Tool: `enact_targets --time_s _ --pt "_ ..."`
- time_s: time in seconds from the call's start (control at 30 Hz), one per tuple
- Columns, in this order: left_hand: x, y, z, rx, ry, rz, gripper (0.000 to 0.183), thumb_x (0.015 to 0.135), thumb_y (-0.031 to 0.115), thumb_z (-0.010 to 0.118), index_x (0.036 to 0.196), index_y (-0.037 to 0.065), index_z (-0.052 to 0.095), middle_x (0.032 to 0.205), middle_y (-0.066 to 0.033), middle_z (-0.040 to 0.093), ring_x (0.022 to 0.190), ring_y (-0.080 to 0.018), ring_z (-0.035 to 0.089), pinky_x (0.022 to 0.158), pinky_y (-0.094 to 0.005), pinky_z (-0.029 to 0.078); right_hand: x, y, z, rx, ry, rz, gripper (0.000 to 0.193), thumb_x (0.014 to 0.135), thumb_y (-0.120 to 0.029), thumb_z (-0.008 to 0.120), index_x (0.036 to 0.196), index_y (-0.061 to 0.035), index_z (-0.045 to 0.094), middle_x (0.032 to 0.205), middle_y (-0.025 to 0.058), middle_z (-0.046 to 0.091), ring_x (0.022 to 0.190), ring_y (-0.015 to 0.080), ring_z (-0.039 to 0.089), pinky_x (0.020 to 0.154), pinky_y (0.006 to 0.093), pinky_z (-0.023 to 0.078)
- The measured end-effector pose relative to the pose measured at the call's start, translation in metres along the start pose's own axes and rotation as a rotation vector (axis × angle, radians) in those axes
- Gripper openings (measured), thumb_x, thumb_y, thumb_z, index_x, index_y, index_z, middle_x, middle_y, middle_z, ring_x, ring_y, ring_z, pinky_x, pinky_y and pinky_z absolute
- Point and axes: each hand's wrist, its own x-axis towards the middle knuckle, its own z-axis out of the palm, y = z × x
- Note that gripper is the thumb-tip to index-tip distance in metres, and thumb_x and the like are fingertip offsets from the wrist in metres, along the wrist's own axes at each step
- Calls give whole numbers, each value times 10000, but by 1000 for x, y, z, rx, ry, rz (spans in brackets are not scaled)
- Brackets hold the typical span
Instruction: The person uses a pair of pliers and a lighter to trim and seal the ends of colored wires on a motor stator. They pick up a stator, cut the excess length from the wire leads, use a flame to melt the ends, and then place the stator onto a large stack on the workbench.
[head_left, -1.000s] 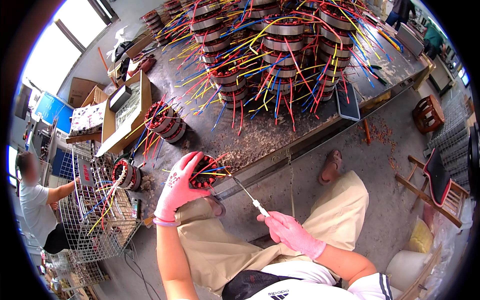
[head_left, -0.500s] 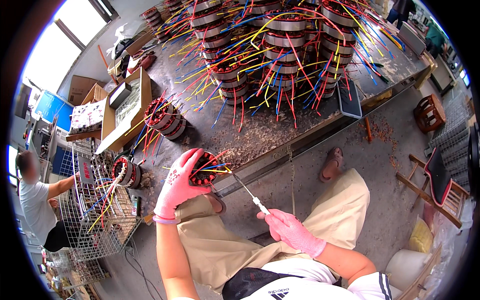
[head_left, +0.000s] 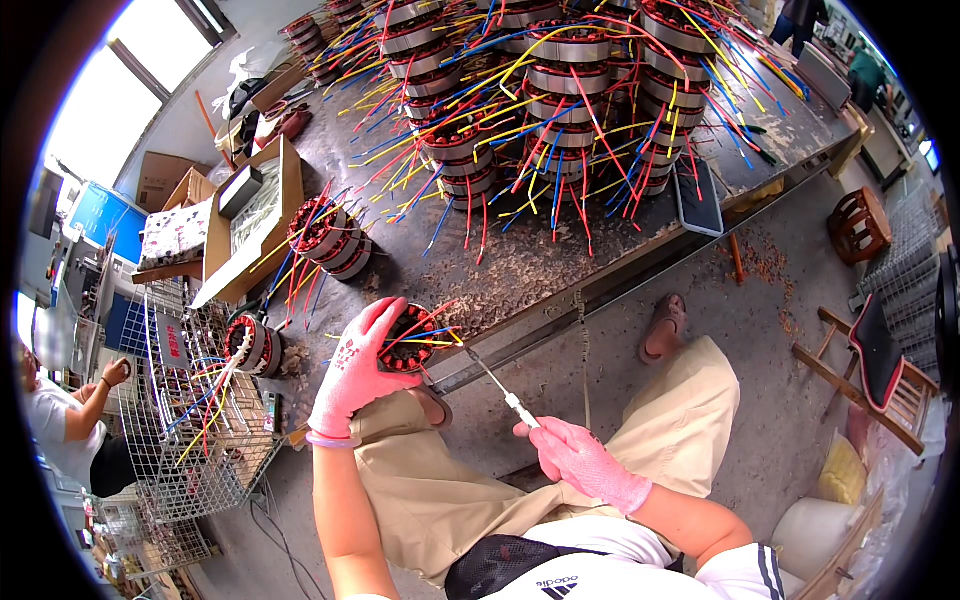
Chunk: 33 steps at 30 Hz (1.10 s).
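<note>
My left hand, in a pink glove, is wrapped round the left side of a motor stator at the table's front edge. The stator is ring-shaped with red windings, and its open face is turned up toward me. Red, yellow and blue lead wires stick out of it. In a matching glove, my right hand grips a thin-shafted metal tool with a white handle. The tool's tip points up and left at the stator's right rim, near the wire ends; whether it touches cannot be made out.
Tall stacks of stators with splayed wires fill the back of the table. Shorter stator stacks stand left, beside an open cardboard box. A phone lies at the right edge. A wire cart and another person are far left.
The person at far left has shifted farther left and drawn the arm back from the wire cart. My hands, the stator and the tool show almost no movement.
</note>
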Motion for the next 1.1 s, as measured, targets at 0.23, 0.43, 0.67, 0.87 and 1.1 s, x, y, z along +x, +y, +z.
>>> enact_targets --time_s 0.23,0.43,0.67,0.87,1.1 --pt "0 -1 0 9 -2 7 993 524 129 873 1417 46 449 1410 -181 453 1290 -369 460 1087 -413 383 -1 -4 1 -25 0 20 324 1049 -238 430 1238 -21 579 643 -43 424 541 42 379 485 227 309" --pt "0 -1 1 14 0 -9 979 521 130 874 1406 47 463 1415 -181 452 1297 -369 453 1086 -417 385 0 1 1 64 18 46 320 1046 -231 437 1239 -19 578 651 -59 399 540 37 358 478 216 287" --pt "-2 -2 -2 90 10 47 959 497 126 872 1380 70 503 1383 -174 476 1286 -374 445 1093 -445 372 -2 -3 1 66 25 36 316 1043 -229 438 1244 -26 575 644 -61 395 532 35 346 465 213 266" --pt "0 3 -3 49 9 35 931 487 128 871 1352 73 529 1359 -168 490 1279 -374 443 1093 -448 371 -1 -3 1 21 21 37 318 1044 -238 437 1244 -33 574 639 -58 404 530 37 348 461 216 267" --pt "0 4 -3 41 24 43 924 489 131 871 1345 66 531 1351 -167 496 1269 -368 454 1087 -446 377 -3 -8 3 57 8 38 313 1041 -221 442 1244 -24 576 677 -60 402 546 38 360 472 215 277"
